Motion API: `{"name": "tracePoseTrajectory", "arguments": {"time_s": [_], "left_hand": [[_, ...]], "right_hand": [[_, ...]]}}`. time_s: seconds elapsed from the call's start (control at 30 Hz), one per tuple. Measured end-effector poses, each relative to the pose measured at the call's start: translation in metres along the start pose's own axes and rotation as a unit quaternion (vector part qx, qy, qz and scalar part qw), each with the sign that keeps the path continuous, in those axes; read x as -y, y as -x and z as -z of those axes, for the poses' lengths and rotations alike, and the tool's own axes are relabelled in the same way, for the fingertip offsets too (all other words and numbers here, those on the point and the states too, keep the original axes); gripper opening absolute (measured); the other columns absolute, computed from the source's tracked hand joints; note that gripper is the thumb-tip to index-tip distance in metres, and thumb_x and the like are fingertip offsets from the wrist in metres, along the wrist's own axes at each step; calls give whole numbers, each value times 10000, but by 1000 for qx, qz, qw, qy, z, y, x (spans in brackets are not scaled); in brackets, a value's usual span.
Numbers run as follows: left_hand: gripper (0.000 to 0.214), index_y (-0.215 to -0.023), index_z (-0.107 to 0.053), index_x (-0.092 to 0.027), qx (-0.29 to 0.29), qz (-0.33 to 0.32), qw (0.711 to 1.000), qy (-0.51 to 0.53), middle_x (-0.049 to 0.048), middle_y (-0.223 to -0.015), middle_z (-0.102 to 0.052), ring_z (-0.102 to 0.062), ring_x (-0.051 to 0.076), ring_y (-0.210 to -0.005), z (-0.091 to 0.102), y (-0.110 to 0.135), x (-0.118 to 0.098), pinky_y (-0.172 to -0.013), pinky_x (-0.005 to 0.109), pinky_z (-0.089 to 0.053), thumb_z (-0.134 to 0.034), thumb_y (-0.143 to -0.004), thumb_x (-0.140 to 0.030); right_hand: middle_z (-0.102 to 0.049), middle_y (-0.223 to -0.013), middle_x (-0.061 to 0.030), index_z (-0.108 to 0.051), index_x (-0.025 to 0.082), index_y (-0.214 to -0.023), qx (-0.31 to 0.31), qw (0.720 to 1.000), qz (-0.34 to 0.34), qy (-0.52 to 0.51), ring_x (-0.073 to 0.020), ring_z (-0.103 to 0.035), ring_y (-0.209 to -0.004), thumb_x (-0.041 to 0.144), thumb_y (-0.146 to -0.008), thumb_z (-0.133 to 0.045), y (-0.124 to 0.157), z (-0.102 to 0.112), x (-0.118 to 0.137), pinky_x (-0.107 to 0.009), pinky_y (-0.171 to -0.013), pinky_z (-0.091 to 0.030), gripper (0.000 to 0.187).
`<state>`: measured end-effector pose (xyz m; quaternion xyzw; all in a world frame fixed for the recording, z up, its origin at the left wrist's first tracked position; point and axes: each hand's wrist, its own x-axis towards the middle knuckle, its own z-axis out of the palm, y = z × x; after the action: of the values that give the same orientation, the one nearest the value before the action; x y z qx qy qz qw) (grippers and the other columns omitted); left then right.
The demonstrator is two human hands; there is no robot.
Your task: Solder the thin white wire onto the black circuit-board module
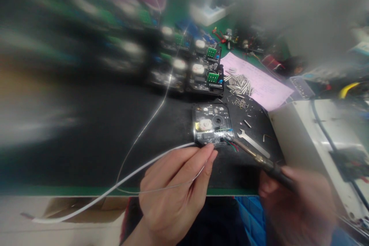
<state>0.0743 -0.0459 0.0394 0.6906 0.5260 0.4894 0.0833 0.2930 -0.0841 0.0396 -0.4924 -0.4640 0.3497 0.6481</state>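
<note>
A black square circuit board (211, 113) lies on the dark work mat. My left hand (173, 190) is just in front of it, closed with thumb and fingers pinching a thin strand of solder wire (151, 119). That strand loops left and then up past the other boards. A white cable (138, 167) runs from the board's near edge out past the mat's front edge. My right hand (305, 196), blurred, grips a soldering iron (259, 158) whose tip reaches the board's near right corner. Thin coloured wires (235, 146) stick out there.
More circuit boards (198, 80) stand in rows behind. Metal pins (239, 84) are heaped beside and on a pink paper sheet (263, 80). An open-ended wrench (253, 143) lies right of the board. A pale equipment box (305, 134) borders the right side.
</note>
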Motion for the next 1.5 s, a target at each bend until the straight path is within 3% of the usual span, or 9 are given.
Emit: {"name": "tracePoseTrajectory", "arguments": {"time_s": [0.5,0.87,1.5], "left_hand": [[425,-1180,-763,-230,1,-1,1000,9,-33,-1012,-776,-721,95,-872,-2,-1,0,-822,218,-597,-837,-806,-41],[411,-1195,-753,-243,10,-8,1000,-13,-32,-1027,-776,-726,102,-886,-3,-1,0,-842,230,-603,-824,-832,-63],[361,-1172,-765,-216,12,-4,1000,6,-39,-1012,-765,-698,55,-866,-3,-6,-1,-833,194,-560,-818,-848,-66]], "right_hand": [[-626,-731,-80,-719,152,-1042,-39,999,-14,9,-212,-636,-618,264,-975,-534,2,-1,0,-360,-563,-583,227],[-622,-721,-79,-691,129,-1058,-29,999,15,37,-191,-638,-613,240,-1000,-506,1,-6,0,-303,-541,-561,223],[-620,-709,-73,-715,145,-1017,-45,997,13,60,-193,-623,-591,279,-983,-549,2,-2,-1,-333,-535,-572,216]]}}
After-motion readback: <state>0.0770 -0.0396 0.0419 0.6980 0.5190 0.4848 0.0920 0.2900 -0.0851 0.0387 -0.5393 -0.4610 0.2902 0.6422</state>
